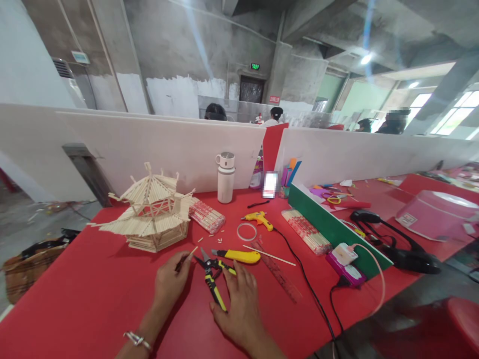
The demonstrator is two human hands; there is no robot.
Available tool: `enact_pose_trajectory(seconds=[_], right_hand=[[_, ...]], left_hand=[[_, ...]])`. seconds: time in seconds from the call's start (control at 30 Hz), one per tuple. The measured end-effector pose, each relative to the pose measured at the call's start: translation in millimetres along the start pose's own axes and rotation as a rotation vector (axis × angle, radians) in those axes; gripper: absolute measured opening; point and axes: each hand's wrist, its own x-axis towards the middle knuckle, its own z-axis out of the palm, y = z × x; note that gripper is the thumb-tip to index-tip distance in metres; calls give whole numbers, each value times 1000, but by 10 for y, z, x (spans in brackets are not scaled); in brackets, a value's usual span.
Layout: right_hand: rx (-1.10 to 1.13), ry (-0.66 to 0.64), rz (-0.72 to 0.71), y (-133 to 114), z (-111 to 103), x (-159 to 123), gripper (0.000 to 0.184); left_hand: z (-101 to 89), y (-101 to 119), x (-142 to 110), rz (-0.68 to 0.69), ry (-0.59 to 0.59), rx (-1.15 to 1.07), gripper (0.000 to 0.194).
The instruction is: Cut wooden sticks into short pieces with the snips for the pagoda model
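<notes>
My left hand (174, 276) pinches a short thin wooden stick (193, 251) between thumb and fingertips. Just right of its tip are the jaws of black and yellow cutting pliers (210, 279), their handles spread. Over those handles lies my right hand (241, 304), with the thumb by the lower handle and the fingers across the upper one, part of which is hidden. Beyond it rests a yellow utility knife (239, 256). A pavilion model (149, 212) built of wooden sticks stands at the left, and small cut stick pieces (220, 240) are scattered near it.
Packs of wooden sticks (207, 215), a tape ring (247, 231), a yellow glue gun (258, 218) and a clear ruler (279, 276) lie on the red table (93, 304). A white bottle (225, 179) stands behind. The glue gun's black cord (299, 264) runs along the right.
</notes>
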Motion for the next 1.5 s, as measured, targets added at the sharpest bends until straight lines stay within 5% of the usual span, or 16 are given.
enact_pose_trajectory(seconds=[0.57,0.9,1.03,1.17,1.3,1.5], right_hand=[[0,-12,47,-57,-41,10,70],[23,-278,235,-182,-550,151,85],[491,-412,443,-32,-698,224,87],[1360,-552,709,62,-708,177,66],[2101,-640,793,-30,-624,100,57],[2329,-668,740,-172,-576,99,55]], left_hand=[[-4,19,19,23,35,-16,37],[-28,172,7,57,28,-35,31],[-3,123,-11,11,10,-57,30],[11,147,-22,-52,-5,-93,34],[11,228,-31,-69,-27,-126,36],[13,258,-49,-153,5,-235,36]])
